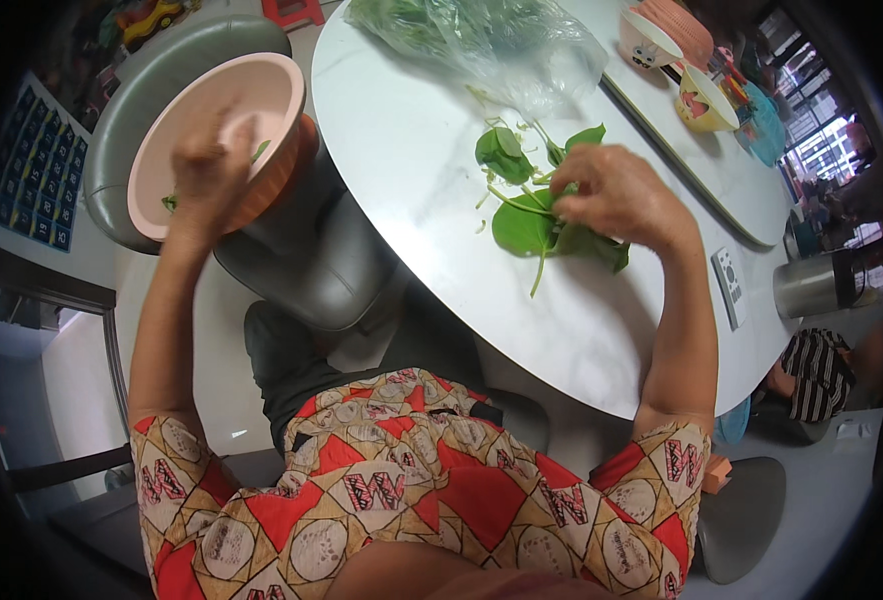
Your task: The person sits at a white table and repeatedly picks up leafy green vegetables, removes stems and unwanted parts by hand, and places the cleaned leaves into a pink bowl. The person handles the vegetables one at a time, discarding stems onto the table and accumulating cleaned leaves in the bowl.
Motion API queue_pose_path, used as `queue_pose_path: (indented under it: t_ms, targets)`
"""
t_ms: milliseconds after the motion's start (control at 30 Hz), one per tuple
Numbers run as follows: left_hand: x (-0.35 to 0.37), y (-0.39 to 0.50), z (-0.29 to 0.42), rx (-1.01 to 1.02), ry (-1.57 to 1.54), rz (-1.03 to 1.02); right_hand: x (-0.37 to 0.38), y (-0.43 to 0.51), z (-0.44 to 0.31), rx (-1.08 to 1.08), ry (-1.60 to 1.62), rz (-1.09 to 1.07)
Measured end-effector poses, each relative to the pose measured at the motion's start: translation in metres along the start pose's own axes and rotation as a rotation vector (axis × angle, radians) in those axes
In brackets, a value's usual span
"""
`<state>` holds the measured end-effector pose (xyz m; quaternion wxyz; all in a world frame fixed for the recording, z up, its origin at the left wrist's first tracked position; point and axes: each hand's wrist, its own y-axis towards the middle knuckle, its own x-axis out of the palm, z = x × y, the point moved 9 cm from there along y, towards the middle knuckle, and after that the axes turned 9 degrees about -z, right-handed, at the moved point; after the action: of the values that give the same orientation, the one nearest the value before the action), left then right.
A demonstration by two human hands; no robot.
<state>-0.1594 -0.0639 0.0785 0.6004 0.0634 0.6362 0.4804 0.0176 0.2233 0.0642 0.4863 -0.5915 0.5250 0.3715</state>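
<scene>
My left hand (208,165), blurred, is over the inside of a pink plastic basin (186,97). Bits of green leaf (169,202) show beside that hand; whether its fingers hold any cannot be made out. On the white marble-patterned table (426,210), my right hand (621,195) pinches green leafy stems (520,202) between thumb and fingers. Broad leaves and pale stem scraps lie about the fingertips, and the palm hides part of the greens. Beyond them sits a clear plastic bag (486,45) with more greens inside.
The basin rests on a grey padded chair (314,255) left of the table. At the right stand a white bowl (647,41), a yellow bowl (704,101), a white remote control (729,287) and a metal container (816,285). Another person's striped clothing (816,375) shows beyond the table.
</scene>
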Motion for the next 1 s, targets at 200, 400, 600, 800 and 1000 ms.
queue_pose_path:
  t_ms: [200, 400, 600, 800, 1000]
  targets:
    - [0.037, 0.005, 0.117, 0.126, -0.647, -0.076, 0.006, 0.005, -0.01, 0.146, -0.221, -0.016]
    - [0.106, 0.019, 0.155, -0.326, -1.301, -0.483, -0.03, -0.013, -0.031, -0.105, 0.081, 0.371]
    - [0.108, 0.03, 0.167, -0.377, -1.696, -0.399, -0.036, -0.02, -0.057, -0.325, -0.028, 0.551]
    - [0.061, 0.051, 0.14, -0.261, -1.844, -0.122, -0.032, -0.012, -0.041, -0.276, -0.06, 0.567]
    - [0.037, 0.062, 0.128, -0.07, -1.514, -0.079, -0.032, -0.003, -0.014, -0.066, 0.145, 0.517]
